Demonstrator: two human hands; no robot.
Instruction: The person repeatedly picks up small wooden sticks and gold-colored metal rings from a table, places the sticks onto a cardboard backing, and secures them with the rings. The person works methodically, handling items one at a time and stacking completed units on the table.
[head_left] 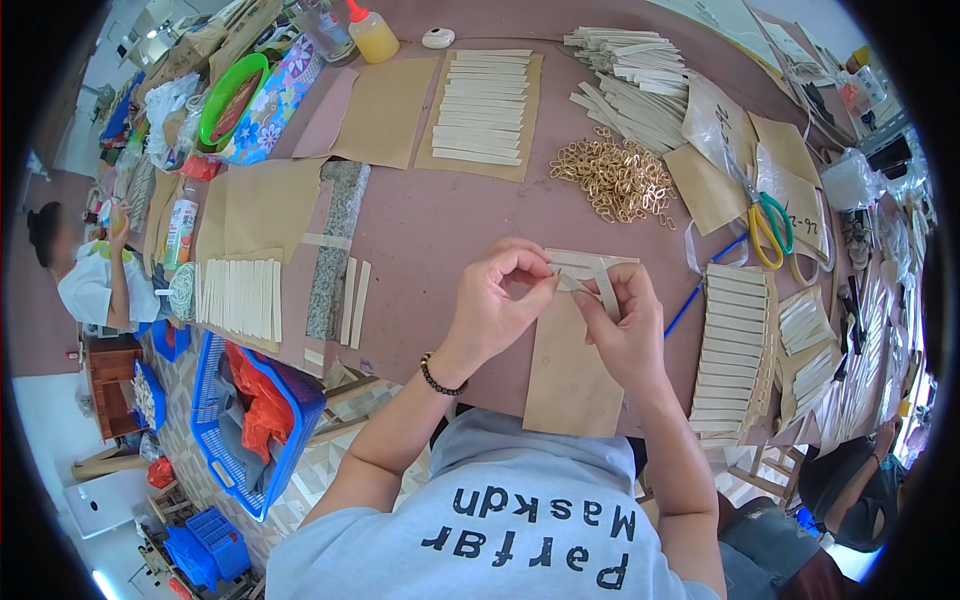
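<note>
Pale strip [606,288] — in right hand [632,330]

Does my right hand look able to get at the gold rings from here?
Probably yes. The gold rings lie on the table just beyond your right hand, and nothing seems to stand between them. That hand is pinching a pale strip, though, so it likely needs freeing first.

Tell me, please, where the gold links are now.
In the head view, the gold links lie on the table, upper right of centre, between the right hand and the loose pale strips.
</note>
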